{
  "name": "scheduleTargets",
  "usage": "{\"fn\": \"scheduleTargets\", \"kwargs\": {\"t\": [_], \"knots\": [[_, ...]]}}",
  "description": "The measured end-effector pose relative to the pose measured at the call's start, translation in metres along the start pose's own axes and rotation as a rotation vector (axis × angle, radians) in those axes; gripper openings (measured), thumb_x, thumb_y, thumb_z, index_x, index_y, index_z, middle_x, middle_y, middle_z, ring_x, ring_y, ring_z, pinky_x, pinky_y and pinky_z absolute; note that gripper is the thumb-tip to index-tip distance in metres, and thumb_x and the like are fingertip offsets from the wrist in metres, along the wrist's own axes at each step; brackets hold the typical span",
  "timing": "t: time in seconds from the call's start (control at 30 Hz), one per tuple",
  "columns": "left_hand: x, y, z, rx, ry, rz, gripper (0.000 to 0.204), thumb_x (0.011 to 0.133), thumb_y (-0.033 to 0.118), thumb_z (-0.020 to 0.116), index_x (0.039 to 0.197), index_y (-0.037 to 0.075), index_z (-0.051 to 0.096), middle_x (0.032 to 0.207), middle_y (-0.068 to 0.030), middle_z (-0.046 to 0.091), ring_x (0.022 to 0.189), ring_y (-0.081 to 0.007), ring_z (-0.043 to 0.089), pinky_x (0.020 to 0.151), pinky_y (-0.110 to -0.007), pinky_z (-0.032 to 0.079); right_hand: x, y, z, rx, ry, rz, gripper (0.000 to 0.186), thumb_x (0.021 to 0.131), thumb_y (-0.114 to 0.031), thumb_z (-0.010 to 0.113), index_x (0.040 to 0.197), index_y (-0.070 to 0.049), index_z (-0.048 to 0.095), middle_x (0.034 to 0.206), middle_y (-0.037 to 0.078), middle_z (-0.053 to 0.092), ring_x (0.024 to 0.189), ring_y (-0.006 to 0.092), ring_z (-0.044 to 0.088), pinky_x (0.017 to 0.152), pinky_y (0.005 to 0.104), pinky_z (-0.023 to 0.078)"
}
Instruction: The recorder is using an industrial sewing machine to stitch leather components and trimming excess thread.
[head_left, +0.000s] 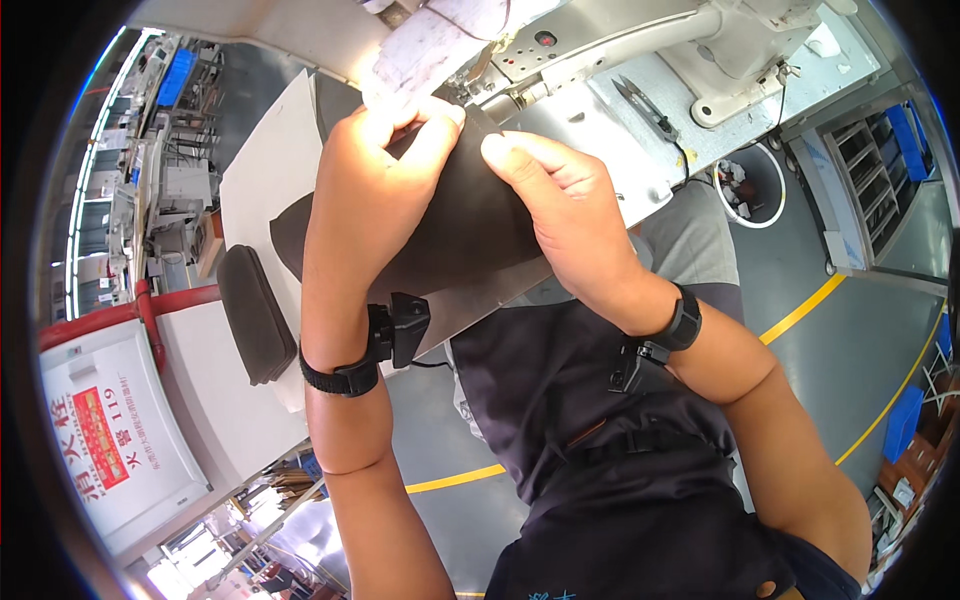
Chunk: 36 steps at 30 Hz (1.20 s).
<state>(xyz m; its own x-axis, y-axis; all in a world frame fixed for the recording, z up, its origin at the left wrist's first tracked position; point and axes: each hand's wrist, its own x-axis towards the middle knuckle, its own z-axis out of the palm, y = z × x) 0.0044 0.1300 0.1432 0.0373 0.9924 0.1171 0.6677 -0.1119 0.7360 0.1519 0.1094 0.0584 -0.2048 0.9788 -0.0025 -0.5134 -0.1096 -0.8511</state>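
A dark grey piece of fabric [465, 225] lies across the front of a sewing machine [600, 50]. My left hand [385, 165] pinches its upper edge between thumb and fingers, close by the machine's needle area. A short way to the right, my right hand [560, 190] grips the same edge, thumb on top. Between the two thumbs a narrow strip of the fabric runs up toward the needle area. Exactly where the needle stands is hard to make out. Each wrist wears a black strap with a small device.
Thread snips [648, 108] lie on the machine table, right of the hands. A stack of dark cut pieces [254, 315] rests on the white surface at left. Below the table's right edge stands a white bin [778, 190] holding scraps. A metal rack [868, 180] is beyond it.
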Motion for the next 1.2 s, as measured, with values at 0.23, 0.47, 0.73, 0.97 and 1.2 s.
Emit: {"fn": "scheduleTargets", "kwargs": {"t": [0.23, 0.47, 0.73, 0.97, 1.2], "knots": [[0.008, -0.014, 0.004, 0.047, 0.014, 0.060, 0.016, 0.088, 0.012, 0.064, 0.090, -0.003, 0.066, 0.073, -0.0128, 0.065, 0.067, -0.0134, 0.057, 0.067, -0.030, 0.047, 0.006, -0.001, -0.005, -0.028, -0.026, 0.055, 0.025, 0.102, -0.017, 0.061, 0.112, 0.004, 0.070, 0.099, -0.001, 0.070, 0.089, 0.0036, 0.061, 0.080, 0.0212, 0.049], [0.013, -0.026, 0.001, 0.049, 0.017, 0.149, 0.020, 0.087, 0.017, 0.065, 0.092, -0.003, 0.066, 0.072, -0.0109, 0.064, 0.065, -0.0131, 0.055, 0.065, -0.030, 0.046, 0.010, -0.001, -0.003, -0.042, -0.009, 0.017, 0.024, 0.101, -0.016, 0.061, 0.112, 0.004, 0.070, 0.098, 0.000, 0.070, 0.089, 0.0036, 0.060, 0.080, 0.0215, 0.049], [0.021, -0.028, -0.004, 0.028, -0.033, 0.169, 0.025, 0.087, 0.018, 0.066, 0.098, -0.004, 0.066, 0.078, -0.0080, 0.068, 0.071, -0.0134, 0.057, 0.069, -0.030, 0.047, 0.012, 0.003, 0.006, 0.031, 0.036, -0.011, 0.025, 0.100, -0.019, 0.062, 0.106, 0.003, 0.071, 0.076, -0.008, 0.058, 0.070, 0.0002, 0.047, 0.060, 0.0206, 0.041], [0.022, -0.026, -0.005, -0.065, -0.043, 0.091, 0.026, 0.088, 0.019, 0.067, 0.101, -0.004, 0.067, 0.083, -0.0059, 0.070, 0.076, -0.0125, 0.060, 0.072, -0.029, 0.048, 0.014, 0.005, 0.004, -0.008, 0.043, -0.041, 0.025, 0.100, -0.019, 0.062, 0.107, 0.004, 0.070, 0.075, -0.008, 0.057, 0.068, 0.0003, 0.045, 0.058, 0.0212, 0.040], [0.022, -0.025, -0.003, -0.080, -0.021, 0.042, 0.025, 0.088, 0.019, 0.067, 0.098, -0.004, 0.069, 0.082, -0.0050, 0.069, 0.074, -0.0116, 0.059, 0.071, -0.029, 0.048, 0.015, 0.009, 0.004, -0.016, 0.063, -0.063, 0.025, 0.099, -0.019, 0.064, 0.105, 0.005, 0.070, 0.076, -0.007, 0.058, 0.070, 0.0009, 0.047, 0.061, 0.0212, 0.041]]}}
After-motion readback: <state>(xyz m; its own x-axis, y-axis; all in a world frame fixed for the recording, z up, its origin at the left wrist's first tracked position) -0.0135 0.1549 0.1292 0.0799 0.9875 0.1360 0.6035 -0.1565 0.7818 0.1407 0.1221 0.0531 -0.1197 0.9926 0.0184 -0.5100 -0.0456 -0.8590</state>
